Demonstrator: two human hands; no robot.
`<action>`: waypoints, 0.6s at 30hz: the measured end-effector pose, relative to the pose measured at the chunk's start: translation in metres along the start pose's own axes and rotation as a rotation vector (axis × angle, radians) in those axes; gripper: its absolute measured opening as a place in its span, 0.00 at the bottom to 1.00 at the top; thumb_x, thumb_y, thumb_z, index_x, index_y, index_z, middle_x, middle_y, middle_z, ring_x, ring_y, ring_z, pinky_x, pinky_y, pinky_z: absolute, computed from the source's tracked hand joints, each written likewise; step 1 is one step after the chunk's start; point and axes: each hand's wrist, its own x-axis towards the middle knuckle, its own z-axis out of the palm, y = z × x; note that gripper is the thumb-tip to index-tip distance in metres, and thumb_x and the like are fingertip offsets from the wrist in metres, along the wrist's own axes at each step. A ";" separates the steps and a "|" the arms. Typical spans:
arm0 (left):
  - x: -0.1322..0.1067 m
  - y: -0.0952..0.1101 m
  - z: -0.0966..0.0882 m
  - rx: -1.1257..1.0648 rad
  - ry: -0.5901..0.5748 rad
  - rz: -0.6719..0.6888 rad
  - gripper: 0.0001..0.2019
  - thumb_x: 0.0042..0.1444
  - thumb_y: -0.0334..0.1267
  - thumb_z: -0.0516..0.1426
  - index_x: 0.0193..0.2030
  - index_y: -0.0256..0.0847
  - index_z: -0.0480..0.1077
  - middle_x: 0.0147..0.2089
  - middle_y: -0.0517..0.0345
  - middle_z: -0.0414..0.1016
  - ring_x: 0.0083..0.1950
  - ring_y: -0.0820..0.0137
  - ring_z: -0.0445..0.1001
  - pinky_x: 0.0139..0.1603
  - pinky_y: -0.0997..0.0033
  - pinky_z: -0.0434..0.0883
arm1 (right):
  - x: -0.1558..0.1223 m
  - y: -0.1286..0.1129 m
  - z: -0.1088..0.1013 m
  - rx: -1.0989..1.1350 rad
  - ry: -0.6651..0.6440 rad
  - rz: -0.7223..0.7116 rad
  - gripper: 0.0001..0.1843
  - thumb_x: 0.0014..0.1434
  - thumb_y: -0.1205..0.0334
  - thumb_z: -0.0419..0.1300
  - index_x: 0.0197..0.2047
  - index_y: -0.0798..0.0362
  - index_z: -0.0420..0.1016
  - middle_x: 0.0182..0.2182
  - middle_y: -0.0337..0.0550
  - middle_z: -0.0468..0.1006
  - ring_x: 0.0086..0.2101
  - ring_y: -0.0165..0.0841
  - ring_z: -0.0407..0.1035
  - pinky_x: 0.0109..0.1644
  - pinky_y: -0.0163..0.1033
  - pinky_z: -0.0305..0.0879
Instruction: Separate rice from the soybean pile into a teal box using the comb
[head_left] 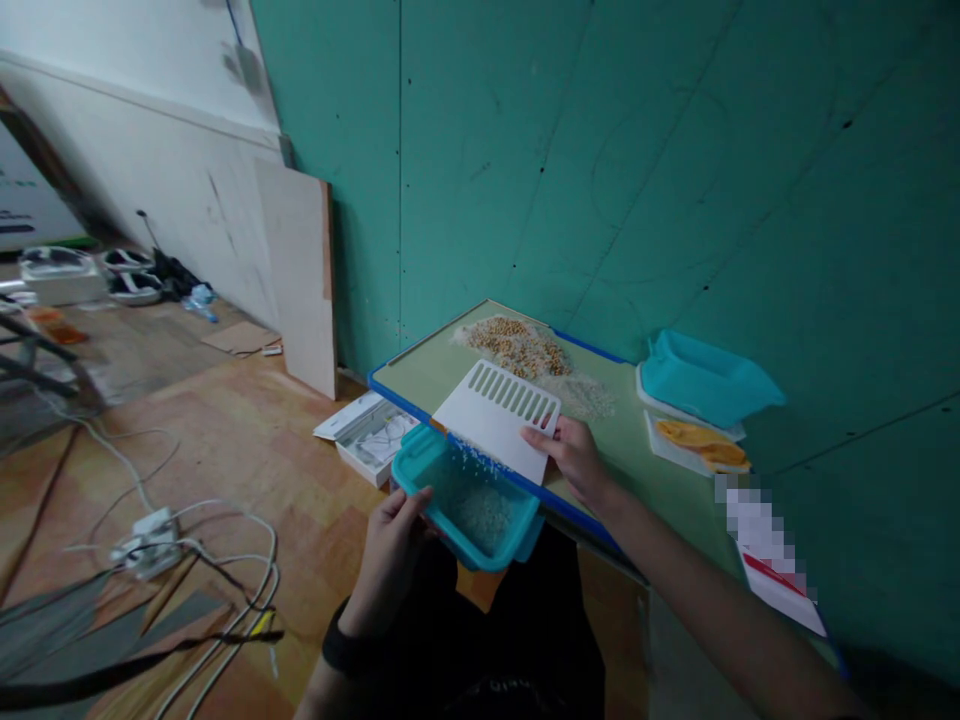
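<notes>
White slotted board (pixel 487 430) was gripped at its right end by the right hand (pixel 581 462), slots away from the person, solid edge at the counter's (pixel 424 375) near rim. Left hand (pixel 401 525) clasped the rim of a turquoise bin (pixel 491 562), just right of it and below the board. White grains (pixel 486 512) dropped past the board's edge; more lay in the bin. Beyond the right hand: tan beans (pixel 517 345) heaped among pale grains. Farther right of that hand: yellow cloth (pixel 694 443), turquoise container (pixel 705 375).
</notes>
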 end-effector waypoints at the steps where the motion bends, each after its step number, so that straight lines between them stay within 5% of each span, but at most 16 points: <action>1: 0.002 0.000 -0.001 0.001 0.005 0.004 0.17 0.44 0.49 0.71 0.23 0.38 0.74 0.19 0.61 0.73 0.21 0.73 0.69 0.24 0.75 0.68 | -0.001 0.000 0.000 -0.001 -0.008 0.007 0.23 0.40 0.47 0.77 0.34 0.54 0.81 0.33 0.47 0.84 0.32 0.40 0.77 0.38 0.44 0.72; 9: 0.016 0.001 -0.014 0.027 -0.022 -0.057 0.18 0.44 0.51 0.71 0.22 0.38 0.74 0.19 0.60 0.73 0.21 0.72 0.69 0.25 0.74 0.67 | 0.001 -0.002 0.001 0.045 0.107 0.018 0.24 0.40 0.45 0.77 0.34 0.53 0.80 0.34 0.47 0.84 0.34 0.42 0.77 0.40 0.45 0.72; 15: 0.022 0.018 -0.014 0.053 -0.060 -0.106 0.17 0.42 0.50 0.73 0.25 0.38 0.78 0.22 0.59 0.75 0.23 0.71 0.71 0.26 0.73 0.69 | -0.001 -0.005 0.004 0.041 0.000 0.084 0.23 0.42 0.46 0.76 0.34 0.54 0.81 0.31 0.46 0.84 0.30 0.38 0.75 0.35 0.41 0.69; 18: 0.029 0.018 -0.016 0.065 -0.066 -0.126 0.19 0.40 0.52 0.74 0.25 0.38 0.78 0.20 0.59 0.75 0.22 0.70 0.71 0.25 0.72 0.70 | -0.006 -0.009 -0.002 0.090 0.052 0.058 0.23 0.42 0.45 0.76 0.34 0.54 0.81 0.32 0.46 0.84 0.31 0.39 0.76 0.36 0.41 0.70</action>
